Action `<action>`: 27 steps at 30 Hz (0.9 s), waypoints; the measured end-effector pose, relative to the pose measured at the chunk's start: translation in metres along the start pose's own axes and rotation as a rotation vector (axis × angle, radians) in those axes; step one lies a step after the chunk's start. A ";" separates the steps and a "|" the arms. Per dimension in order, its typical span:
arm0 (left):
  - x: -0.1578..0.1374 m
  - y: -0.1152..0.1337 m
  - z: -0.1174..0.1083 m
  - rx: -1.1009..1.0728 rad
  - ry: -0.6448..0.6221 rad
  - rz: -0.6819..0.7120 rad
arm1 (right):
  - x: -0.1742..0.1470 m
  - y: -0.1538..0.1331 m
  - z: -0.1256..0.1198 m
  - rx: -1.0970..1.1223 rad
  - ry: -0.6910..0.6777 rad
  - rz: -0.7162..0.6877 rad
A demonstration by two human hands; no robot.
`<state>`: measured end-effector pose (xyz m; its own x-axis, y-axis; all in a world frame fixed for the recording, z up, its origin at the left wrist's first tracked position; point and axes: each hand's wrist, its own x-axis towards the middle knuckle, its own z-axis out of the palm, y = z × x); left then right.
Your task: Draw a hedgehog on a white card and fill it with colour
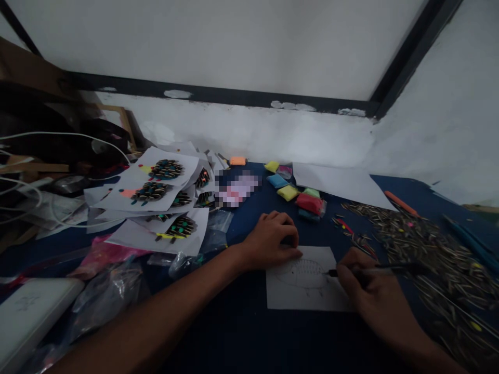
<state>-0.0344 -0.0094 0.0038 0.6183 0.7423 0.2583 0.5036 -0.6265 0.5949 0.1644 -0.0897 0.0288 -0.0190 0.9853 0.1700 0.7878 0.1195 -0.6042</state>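
Observation:
A white sheet of paper lies on the dark blue table, bearing a line drawing of a rounded body with short legs and rows of small marks. My left hand rests at its upper left edge, thumb on the paper, other fingers loosely curled with a gap to the thumb. In my right hand a dark pen is pinched, its tip at the drawing's right side. Just beyond the right hand spreads a heap of striped sunflower seeds.
Sheets with seed-covered animal figures are stacked at the left. Colourful clay packets and blank paper lie farther back. Plastic bags, a white box and white cables crowd the left side. A wall bounds the back.

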 end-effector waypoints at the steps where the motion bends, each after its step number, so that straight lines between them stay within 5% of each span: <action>1: 0.000 0.000 0.000 0.000 -0.002 0.000 | 0.000 0.000 0.000 -0.001 0.000 0.000; 27: -0.001 0.001 0.000 0.004 0.003 -0.002 | -0.002 0.003 0.000 0.020 -0.018 -0.024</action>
<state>-0.0346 -0.0101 0.0041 0.6157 0.7443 0.2589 0.5077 -0.6259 0.5920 0.1673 -0.0910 0.0267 -0.0488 0.9842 0.1704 0.7746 0.1450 -0.6157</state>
